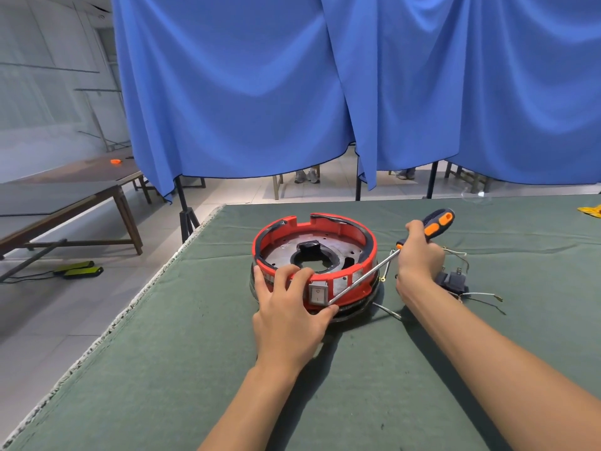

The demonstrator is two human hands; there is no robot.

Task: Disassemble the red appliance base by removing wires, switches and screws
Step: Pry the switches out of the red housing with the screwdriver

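- left hand point(289, 307): fingers curled over the near rim of the red appliance base point(313, 258), thumb low against the outer wall just under the white rocker switch point(317, 294). Holding the base down, not lifting.
- right hand point(419, 252): wrapped in a full fist round the screwdriver point(390, 258) handle, blue/orange grip poking out above the knuckles. Shaft runs down-left, tip at the right edge of the switch, right by the left thumb.
- step, by my read: prying the switch out of its cutout in the red wall. Switch not out yet.
- base sits on the green table cloth point(227, 369), near the far-left part of the table, open side up; grey metal plate point(331, 252) inside with a black piece in the middle.
- handling guess: red ring looks like rigid moulded plastic, smooth, likely a bit slippery; has notches in the far rim, so thin spots could crack if levered hard. Metal plate adds weight, so probably won't skate much on cloth, but needs bracing against sideways pry force.
- best hold, I'd say: the rim, fingers hooked over the top edge beside the switch, as now. Keep the thumb clear of the tip, a slip goes straight into it.
- switch likely clip-held, small plastic tabs, brittle.
- right of the base: loose wires point(484, 297) with terminals and a dark block part point(452, 281) lying on the cloth, behind the right wrist. Thin, floppy, light.
- yellow item point(590, 211) at far right table edge, can't tell what.
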